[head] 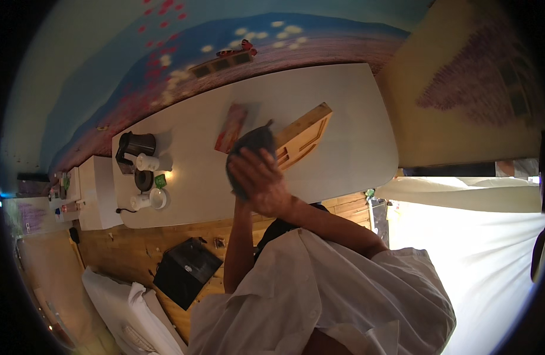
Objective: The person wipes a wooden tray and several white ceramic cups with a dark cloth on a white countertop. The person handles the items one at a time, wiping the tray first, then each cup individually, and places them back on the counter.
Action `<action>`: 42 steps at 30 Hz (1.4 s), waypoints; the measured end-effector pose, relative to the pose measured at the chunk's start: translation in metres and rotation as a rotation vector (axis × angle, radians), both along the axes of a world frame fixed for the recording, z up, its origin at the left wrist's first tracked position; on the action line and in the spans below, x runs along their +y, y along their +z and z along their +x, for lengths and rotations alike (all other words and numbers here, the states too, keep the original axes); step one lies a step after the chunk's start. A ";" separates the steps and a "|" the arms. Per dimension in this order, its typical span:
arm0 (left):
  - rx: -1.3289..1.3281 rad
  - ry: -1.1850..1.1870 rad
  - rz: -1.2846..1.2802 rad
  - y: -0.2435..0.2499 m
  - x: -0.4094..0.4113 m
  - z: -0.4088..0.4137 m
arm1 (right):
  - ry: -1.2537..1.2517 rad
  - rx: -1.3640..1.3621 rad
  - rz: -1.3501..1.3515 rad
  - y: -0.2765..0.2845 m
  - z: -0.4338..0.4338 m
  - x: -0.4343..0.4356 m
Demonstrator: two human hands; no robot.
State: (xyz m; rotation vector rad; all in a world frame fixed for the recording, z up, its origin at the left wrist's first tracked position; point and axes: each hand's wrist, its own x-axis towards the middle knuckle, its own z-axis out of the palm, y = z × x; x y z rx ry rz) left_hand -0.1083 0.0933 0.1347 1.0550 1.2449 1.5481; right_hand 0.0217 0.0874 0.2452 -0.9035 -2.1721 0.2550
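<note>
My right hand [263, 179] lies across a dark grey cloth item [252, 144], its fingers pressed on the near side. Blur hides the item's exact kind; it has a small pointed tip at the top. My left forearm [239, 239] rises to the item's lower end, and the left hand is hidden behind the cloth and my right hand. Just right of the cloth, on the white table [183, 191], a pale wooden tray with shaped recesses [304, 137] sits at a slant. Left of the cloth lies a flat red patterned box [231, 128].
At the table's left end stand a black kettle [138, 144], white cups [158, 198], a dark round object [143, 180] and a small green item [160, 181]. A black case-like object [188, 270] lies on the wooden floor, beside white bedding [130, 310]. A painted wall borders the table's far side.
</note>
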 end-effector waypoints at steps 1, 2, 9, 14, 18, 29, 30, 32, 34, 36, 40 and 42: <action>-0.015 0.016 -0.015 -0.004 -0.003 -0.004 | 0.040 -0.005 -0.015 0.004 -0.006 -0.003; -0.021 0.030 -0.023 -0.008 -0.006 -0.007 | 0.066 -0.010 -0.011 0.004 -0.007 -0.003; 0.080 -0.014 -0.021 0.013 -0.003 0.011 | -0.011 -0.016 0.066 -0.006 0.027 0.013; 0.130 -0.034 0.013 0.043 -0.007 0.021 | -0.208 0.014 0.086 -0.005 0.086 0.058; 0.122 -0.051 0.053 0.047 -0.009 0.024 | -0.301 0.036 0.092 0.000 0.123 0.083; 0.140 -0.073 0.008 0.047 -0.013 0.029 | -0.232 0.049 0.054 -0.003 0.077 0.039; 0.134 -0.060 0.013 0.043 -0.014 0.027 | -0.182 0.049 0.036 -0.002 0.067 0.030; 0.107 -0.016 0.044 0.028 -0.018 0.020 | -0.096 0.048 0.025 -0.001 0.043 0.012; 0.053 0.010 0.057 0.011 -0.020 0.015 | -0.014 0.027 0.023 0.000 0.022 -0.002; -0.001 0.011 0.040 0.010 -0.019 0.013 | 0.063 -0.015 0.027 0.001 0.012 -0.010; -0.125 -0.006 -0.029 0.020 -0.019 0.016 | 0.180 -0.134 0.127 -0.006 0.008 -0.010; -0.218 -0.008 -0.057 0.021 -0.019 0.016 | 0.232 -0.152 0.161 -0.008 0.019 -0.004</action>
